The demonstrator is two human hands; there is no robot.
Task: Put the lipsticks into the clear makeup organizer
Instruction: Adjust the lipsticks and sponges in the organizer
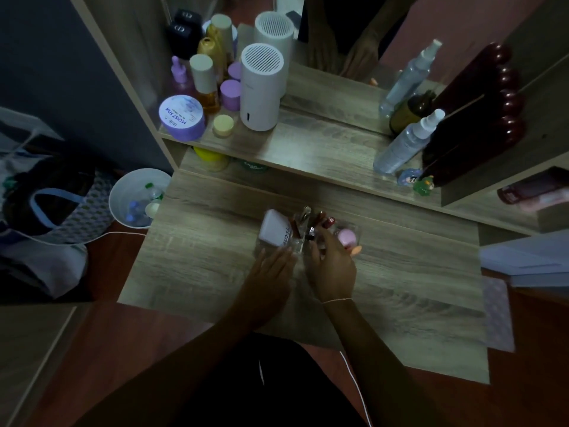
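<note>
Both forearms reach forward from my dark lap over the wooden desk (400,303). At far left, off the desk edge, a white bin (135,197) holds bottles. My left hand (271,266) lies flat, fingers extended and together, palm down on the desk, fingertips touching the near-left corner of the clear makeup organizer (308,232); it holds nothing. A white tube (275,227) leans in the organizer's left compartment. Several lipsticks (320,221) stand upright in the middle compartments, red and dark caps visible; exact count unclear in dim light. My right hand (331,266) is curled over the organizer's near side, fingers pinched on a small lipstick (311,234) at its rim; a thin thread circles that wrist. A pink sponge (348,237) sits in the right compartment. On the shelf above stands a white cylinder (261,87).
</note>
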